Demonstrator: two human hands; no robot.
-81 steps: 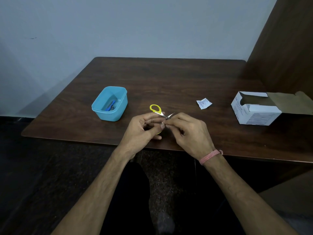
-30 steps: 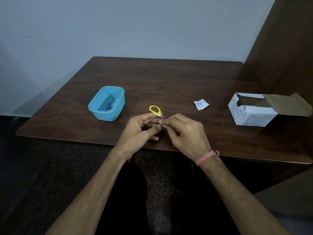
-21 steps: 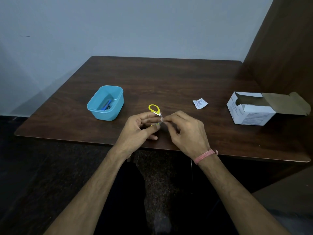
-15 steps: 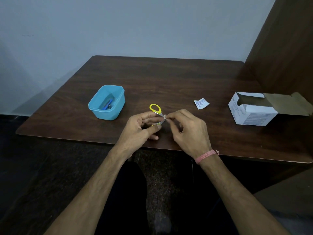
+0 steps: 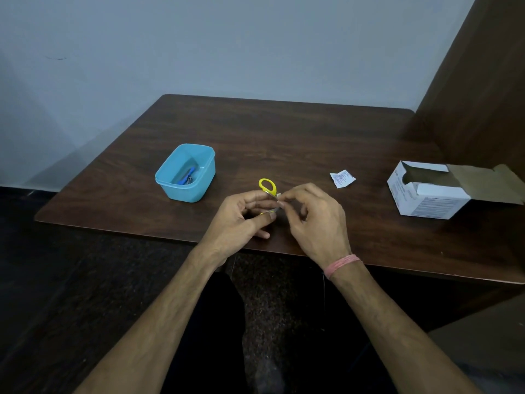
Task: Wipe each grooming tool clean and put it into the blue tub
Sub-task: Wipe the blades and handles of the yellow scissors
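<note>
Count, head view:
- Hands: two, left hand [image 5: 237, 220] and right hand [image 5: 315, 223], both above near tabletop edge.
- Scissors [image 5: 268, 189]: one pair, yellow-handled; one handle loop fully showing, second mostly hidden by fingers.
- Blue tub [image 5: 199, 189]: one.
- Tools inside tub [image 5: 186, 177]: at least one blue-handled item plus something metallic; exact number cannot be told.
- White sachet [image 5: 342, 178]: one.
- White cardboard box [image 5: 426, 197]: one, flap open.
- Pink wristband [image 5: 342, 264]: one, on right wrist.
- Tabletop [image 5: 284, 137]: one.

left hand [image 5: 241, 217] fingers curled, right hand [image 5: 309, 220] pinching (fingertips meeting), forearms converging
</note>
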